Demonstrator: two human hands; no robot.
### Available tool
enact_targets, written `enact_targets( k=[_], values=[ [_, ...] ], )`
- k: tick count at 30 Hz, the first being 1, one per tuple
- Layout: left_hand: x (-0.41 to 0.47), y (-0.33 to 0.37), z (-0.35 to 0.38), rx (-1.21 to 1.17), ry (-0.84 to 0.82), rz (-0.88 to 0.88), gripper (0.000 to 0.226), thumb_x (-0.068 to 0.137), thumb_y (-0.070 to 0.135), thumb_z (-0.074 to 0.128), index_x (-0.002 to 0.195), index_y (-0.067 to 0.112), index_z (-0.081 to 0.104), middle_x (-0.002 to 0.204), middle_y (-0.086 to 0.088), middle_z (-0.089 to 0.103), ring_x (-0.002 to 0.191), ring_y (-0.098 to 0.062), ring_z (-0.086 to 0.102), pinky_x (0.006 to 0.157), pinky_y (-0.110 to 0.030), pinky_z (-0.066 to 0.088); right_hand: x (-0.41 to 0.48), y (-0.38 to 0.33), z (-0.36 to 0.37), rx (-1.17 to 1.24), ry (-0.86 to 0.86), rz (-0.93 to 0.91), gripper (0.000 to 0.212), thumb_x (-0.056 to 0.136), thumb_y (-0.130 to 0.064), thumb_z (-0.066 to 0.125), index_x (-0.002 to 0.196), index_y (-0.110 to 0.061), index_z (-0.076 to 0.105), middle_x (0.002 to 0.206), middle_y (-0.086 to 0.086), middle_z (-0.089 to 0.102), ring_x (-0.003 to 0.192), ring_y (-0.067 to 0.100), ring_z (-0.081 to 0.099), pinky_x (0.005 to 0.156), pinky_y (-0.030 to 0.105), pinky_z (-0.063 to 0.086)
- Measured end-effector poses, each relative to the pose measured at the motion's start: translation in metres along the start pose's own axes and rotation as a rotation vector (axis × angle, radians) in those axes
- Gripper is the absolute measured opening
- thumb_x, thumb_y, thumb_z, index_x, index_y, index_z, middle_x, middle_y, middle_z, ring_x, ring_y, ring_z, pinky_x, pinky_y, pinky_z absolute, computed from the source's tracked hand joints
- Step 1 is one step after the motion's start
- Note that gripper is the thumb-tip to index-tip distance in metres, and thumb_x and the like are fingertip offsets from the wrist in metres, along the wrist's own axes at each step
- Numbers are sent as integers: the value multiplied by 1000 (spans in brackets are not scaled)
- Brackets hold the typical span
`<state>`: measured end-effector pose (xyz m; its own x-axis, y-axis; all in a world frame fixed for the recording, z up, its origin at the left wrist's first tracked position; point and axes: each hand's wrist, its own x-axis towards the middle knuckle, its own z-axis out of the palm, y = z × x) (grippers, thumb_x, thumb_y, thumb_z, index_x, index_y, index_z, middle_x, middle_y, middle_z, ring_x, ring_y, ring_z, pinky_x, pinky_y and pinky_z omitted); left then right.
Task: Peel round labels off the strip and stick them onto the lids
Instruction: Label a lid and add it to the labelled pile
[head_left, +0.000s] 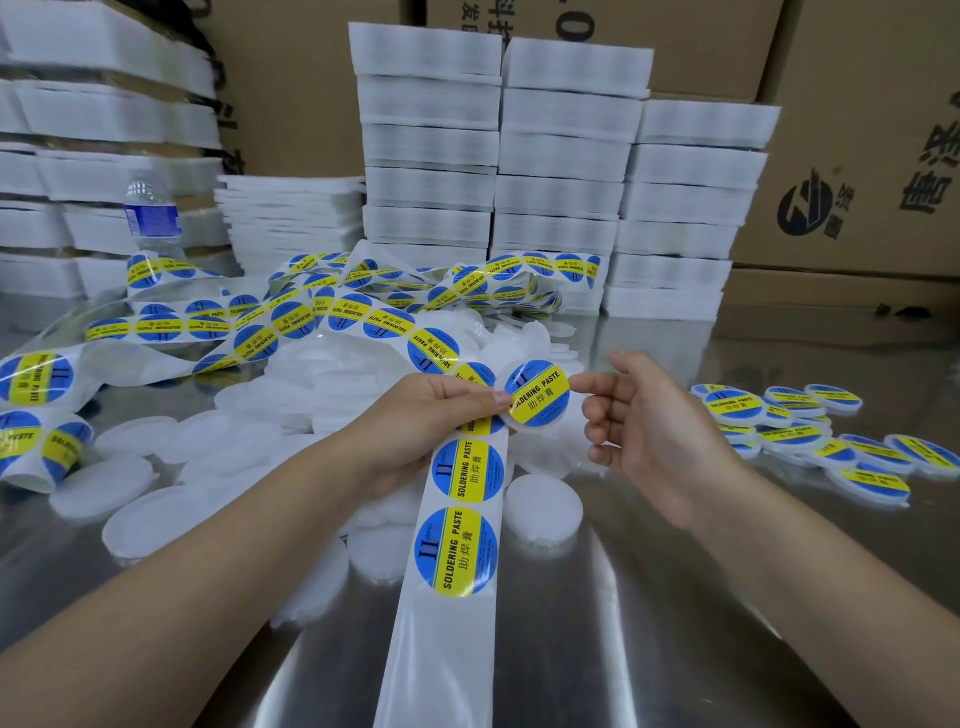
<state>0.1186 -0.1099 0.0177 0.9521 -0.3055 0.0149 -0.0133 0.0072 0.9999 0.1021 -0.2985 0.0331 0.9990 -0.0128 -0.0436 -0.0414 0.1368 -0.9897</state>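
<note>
1 lid labelled, centre of frame, pinched at its left edge by the left hand, which also grips the strip.
Right hand slack, 1 fingertip at the lid's right rim, grasping nothing. Step, by my reading: seating the label. Rub from centre outward so no bubble or lifted edge remains, with the left thumb steadying the lid. Finished lids lie at right of frame and bare lids left of centre. 2 labels wait lower centre.

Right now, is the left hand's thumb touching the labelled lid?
Touching. The head view shows the left hand with its thumb tip lying over the left edge of the labelled lid, with no gap between them.
</note>
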Motion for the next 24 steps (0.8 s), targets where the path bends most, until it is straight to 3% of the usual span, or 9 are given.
enact_targets(
  k=[3,7,14,21,24],
  values=[
    [0,0,0,13,15,-6,16,83,21,67,73,17,78,75,-2,74,59,-8,66,52,-18,51,0,1,0,-12,3,1,40,95,-37,41,77,-12,66,53,-3,47,46,11,40,45,23,37],
    [-1,2,1,15,6,-10,15,77,28,69,75,17,79,81,-5,74,62,-10,65,55,-21,52,2,2,0,-8,4,-5,39,94,-37,44,75,-13,68,51,-3,47,45,10,40,44,22,37],
    [1,0,1,26,32,-14,15,83,21,67,74,17,78,82,-7,74,67,-16,67,62,-24,56,3,9,-2,-181,-27,-150,8,75,-26,72,74,-18,70,57,-8,45,49,7,39,52,23,38],
    [2,0,1,32,28,-9,16,84,22,67,74,16,78,80,-8,73,65,-16,66,61,-23,56,4,11,-2,-220,16,-196,8,73,-26,75,70,-20,70,58,-5,45,50,7,39,51,22,38],
    [0,1,2,45,2,8,16,68,34,72,73,19,78,77,-3,73,63,-13,66,59,-21,55,4,12,-2,-243,42,-205,13,73,-28,76,66,-21,68,53,-7,44,49,6,39,48,19,39]
  ],
)
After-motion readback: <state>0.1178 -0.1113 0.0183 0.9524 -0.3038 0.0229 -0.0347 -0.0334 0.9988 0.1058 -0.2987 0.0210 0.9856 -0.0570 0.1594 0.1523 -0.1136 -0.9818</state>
